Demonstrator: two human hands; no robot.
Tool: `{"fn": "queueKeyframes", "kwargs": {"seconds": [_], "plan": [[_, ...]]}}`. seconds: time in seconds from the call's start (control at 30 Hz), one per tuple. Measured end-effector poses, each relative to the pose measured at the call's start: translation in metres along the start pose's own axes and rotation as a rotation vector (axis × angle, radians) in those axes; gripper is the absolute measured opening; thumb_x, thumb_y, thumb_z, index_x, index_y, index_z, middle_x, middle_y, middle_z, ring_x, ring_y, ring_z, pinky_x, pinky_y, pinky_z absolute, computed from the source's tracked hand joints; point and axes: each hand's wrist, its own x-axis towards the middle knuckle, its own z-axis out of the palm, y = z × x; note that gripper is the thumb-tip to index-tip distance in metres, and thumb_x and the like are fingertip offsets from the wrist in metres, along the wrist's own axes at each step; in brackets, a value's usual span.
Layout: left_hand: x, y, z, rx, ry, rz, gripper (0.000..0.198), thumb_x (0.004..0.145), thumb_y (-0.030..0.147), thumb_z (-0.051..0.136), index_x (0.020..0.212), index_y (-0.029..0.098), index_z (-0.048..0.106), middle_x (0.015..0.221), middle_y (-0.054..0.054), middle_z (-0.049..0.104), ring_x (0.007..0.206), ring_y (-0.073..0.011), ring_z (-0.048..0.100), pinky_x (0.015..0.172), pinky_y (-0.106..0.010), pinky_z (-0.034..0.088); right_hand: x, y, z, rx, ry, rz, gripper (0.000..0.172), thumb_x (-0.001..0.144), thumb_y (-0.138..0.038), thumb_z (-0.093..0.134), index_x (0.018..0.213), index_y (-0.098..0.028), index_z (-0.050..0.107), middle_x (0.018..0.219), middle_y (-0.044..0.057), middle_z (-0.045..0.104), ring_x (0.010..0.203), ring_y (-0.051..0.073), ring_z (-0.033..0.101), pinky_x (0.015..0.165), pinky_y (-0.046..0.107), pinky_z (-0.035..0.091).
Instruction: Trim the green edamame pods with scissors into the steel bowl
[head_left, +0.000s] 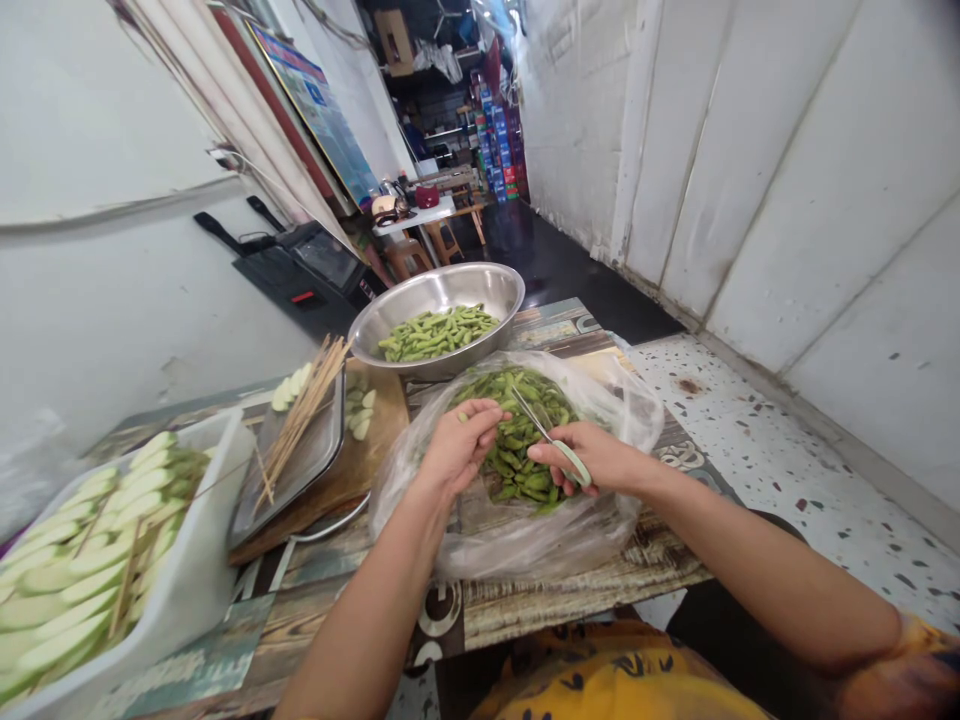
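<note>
My right hand (574, 455) is closed round the pale green handles of a pair of scissors (534, 415), whose metal blades point up and to the left. Just left of the blades, my left hand (469, 440) is closed in a pinch on a green edamame pod (463, 417), mostly hidden by the fingers. Beneath both hands a heap of edamame pods (517, 440) lies in an opened clear plastic bag (465, 550). Behind the bag stands a steel bowl (360, 335) with more green pods (439, 332) in it.
On the left, a white tub (225, 480) holds skewered pale green slices (82, 570). Beside it, a metal tray (307, 455) with bamboo skewers (304, 420) rests on a wooden board (382, 420). The patterned table (585, 590) ends near a wall on the right.
</note>
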Motion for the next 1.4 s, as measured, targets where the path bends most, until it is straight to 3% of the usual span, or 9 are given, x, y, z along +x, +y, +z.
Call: {"fn": "queueKeyframes", "kwargs": {"seconds": [0.3, 0.5, 0.73, 0.87, 0.97, 1.07, 1.17, 1.27, 1.4], "plan": [[-0.004, -0.008, 0.011, 0.132, 0.015, 0.067, 0.031, 0.060, 0.027, 0.077, 0.065, 0.016, 0.048, 0.039, 0.009, 0.042, 0.033, -0.0016, 0.030, 0.035, -0.015, 0.015, 0.001, 0.003, -0.001, -0.051, 0.034, -0.048, 0.048, 0.072, -0.061, 0.059, 0.060, -0.015, 0.050, 0.048, -0.002, 0.053, 0.037, 0.008, 0.048, 0.032, 0.018, 0.032], [-0.005, -0.002, 0.004, 0.108, -0.138, -0.039, 0.037, 0.060, 0.028, 0.076, 0.082, 0.017, 0.050, 0.064, 0.001, 0.064, 0.035, -0.0002, 0.033, 0.035, -0.014, 0.014, 0.002, 0.010, -0.001, -0.175, 0.076, -0.075, 0.050, 0.072, -0.061, 0.058, 0.052, -0.016, 0.048, 0.043, -0.001, 0.052, 0.036, 0.009, 0.050, 0.038, 0.018, 0.037], [-0.005, 0.010, -0.005, 0.091, -0.138, -0.008, 0.029, 0.064, 0.021, 0.065, 0.088, 0.019, 0.048, 0.067, 0.002, 0.060, 0.040, -0.0037, 0.037, 0.035, -0.015, 0.013, 0.006, 0.008, -0.002, -0.046, 0.132, -0.042, 0.045, 0.070, -0.056, 0.064, 0.056, -0.016, 0.049, 0.043, -0.003, 0.052, 0.035, 0.007, 0.047, 0.035, 0.017, 0.033], [-0.001, 0.008, -0.015, 0.500, -0.079, 0.165, 0.018, 0.066, 0.019, 0.061, 0.084, 0.020, 0.062, 0.057, 0.003, 0.055, 0.046, -0.0081, 0.044, 0.041, -0.018, 0.025, 0.006, 0.004, -0.004, 0.039, 0.181, -0.029, 0.041, 0.070, -0.052, 0.065, 0.060, -0.015, 0.050, 0.044, -0.004, 0.052, 0.033, 0.006, 0.046, 0.031, 0.015, 0.026], [0.003, 0.000, -0.018, 0.934, -0.128, 0.325, 0.014, 0.063, 0.021, 0.068, 0.076, 0.021, 0.071, 0.072, -0.003, 0.067, 0.066, -0.0154, 0.058, 0.059, -0.023, 0.039, 0.005, 0.001, -0.003, 0.072, 0.157, -0.019, 0.040, 0.069, -0.051, 0.067, 0.060, -0.015, 0.051, 0.042, -0.004, 0.051, 0.032, 0.006, 0.044, 0.030, 0.015, 0.024], [0.006, -0.005, -0.017, 1.107, -0.185, 0.405, 0.013, 0.065, 0.025, 0.069, 0.077, 0.022, 0.073, 0.078, -0.004, 0.070, 0.073, -0.0193, 0.060, 0.068, -0.026, 0.040, 0.004, 0.000, -0.003, 0.067, 0.149, -0.011, 0.040, 0.070, -0.050, 0.067, 0.060, -0.015, 0.050, 0.042, -0.004, 0.050, 0.033, 0.005, 0.044, 0.030, 0.014, 0.025], [0.007, -0.005, -0.015, 1.051, -0.085, 0.470, 0.015, 0.071, 0.032, 0.065, 0.078, 0.020, 0.072, 0.075, -0.004, 0.069, 0.070, -0.0179, 0.059, 0.068, -0.026, 0.041, 0.003, 0.001, -0.003, 0.042, 0.116, -0.005, 0.041, 0.071, -0.052, 0.064, 0.062, -0.015, 0.050, 0.045, -0.003, 0.051, 0.034, 0.006, 0.045, 0.029, 0.015, 0.026], [0.006, -0.003, -0.015, 0.888, 0.029, 0.386, 0.028, 0.077, 0.040, 0.057, 0.081, 0.016, 0.071, 0.061, -0.002, 0.063, 0.055, -0.0134, 0.051, 0.058, -0.024, 0.039, 0.002, 0.002, -0.003, -0.001, 0.032, -0.006, 0.042, 0.071, -0.054, 0.064, 0.064, -0.015, 0.052, 0.050, -0.002, 0.053, 0.037, 0.007, 0.046, 0.029, 0.016, 0.030], [0.004, -0.003, -0.016, 0.785, 0.004, 0.314, 0.037, 0.079, 0.046, 0.052, 0.072, 0.014, 0.069, 0.052, 0.001, 0.054, 0.045, -0.0091, 0.040, 0.049, -0.023, 0.032, 0.000, 0.002, -0.003, -0.033, -0.017, -0.014, 0.043, 0.072, -0.056, 0.062, 0.065, -0.015, 0.052, 0.052, -0.002, 0.053, 0.040, 0.008, 0.047, 0.030, 0.016, 0.032]]}}
